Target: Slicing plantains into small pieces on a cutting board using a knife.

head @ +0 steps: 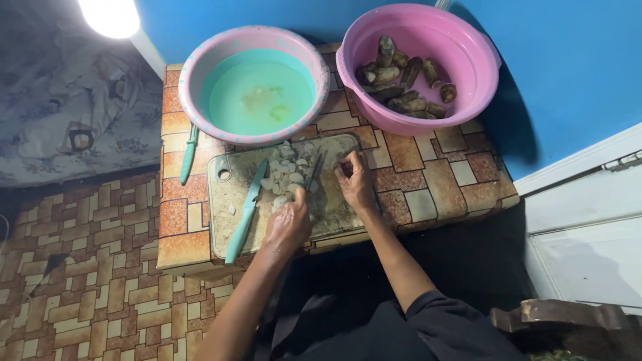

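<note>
Your left hand (287, 224) grips a knife (313, 172), blade at the pile of pale slices (287, 172) on the cutting board (231, 194). Your right hand (354, 184) rests beside the pile, fingers curled; whether it holds anything cannot be told. A teal knife (246, 212) lies left.

One bright lamp (109, 15) at top left, blown out to pure white glare w/ no detail. Light falls off fast — the table (428, 187) is fairly lit, foreground dim and near black. Hard shadow on the blue wall (568, 60) right of the pink basin (418, 67). Wide-angle bend at the edges; centre fairly sharp.
</note>
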